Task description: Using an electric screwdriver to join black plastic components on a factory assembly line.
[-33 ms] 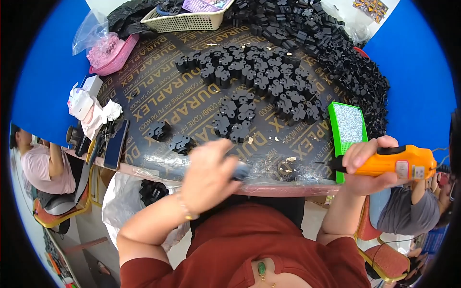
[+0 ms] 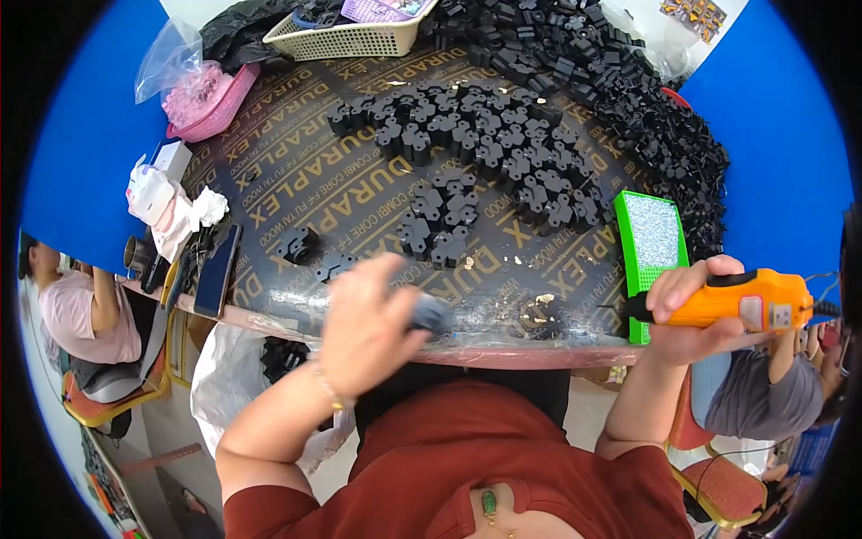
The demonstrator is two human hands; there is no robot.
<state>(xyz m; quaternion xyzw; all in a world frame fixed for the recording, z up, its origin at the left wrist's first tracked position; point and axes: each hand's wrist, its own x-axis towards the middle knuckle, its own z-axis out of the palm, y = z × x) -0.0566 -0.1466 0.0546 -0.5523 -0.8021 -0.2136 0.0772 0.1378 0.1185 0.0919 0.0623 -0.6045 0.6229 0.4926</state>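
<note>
My left hand [image 2: 364, 319], slightly blurred, is above the table's front edge. Between its thumb and fingers is a dark plastic block [image 2: 435, 314], smeared by motion. Two similar black blocks, a left one [image 2: 297, 244] and one partly behind my fingers [image 2: 334, 264], sit just beyond that hand. My right hand [image 2: 682, 310] is closed around an orange electric screwdriver [image 2: 772, 301], its thin bit pointing left. Under the bit's side stands a green tray [image 2: 634, 260] of small silvery screws. Farther back, several black blocks [image 2: 485, 135] stand in a cluster on the table.
Heaps of loose black parts [image 2: 575, 54] cover the far right. At the back left are a cream basket [image 2: 359, 43] and a pink basket [image 2: 220, 112]. A phone [image 2: 218, 269] and crumpled tissue [image 2: 209, 207] lie left. Seated people [image 2: 85, 314] are on both sides.
My left hand has shifted a little left with the dark block. The screwdriver in my right hand has barely moved, just slightly right.
</note>
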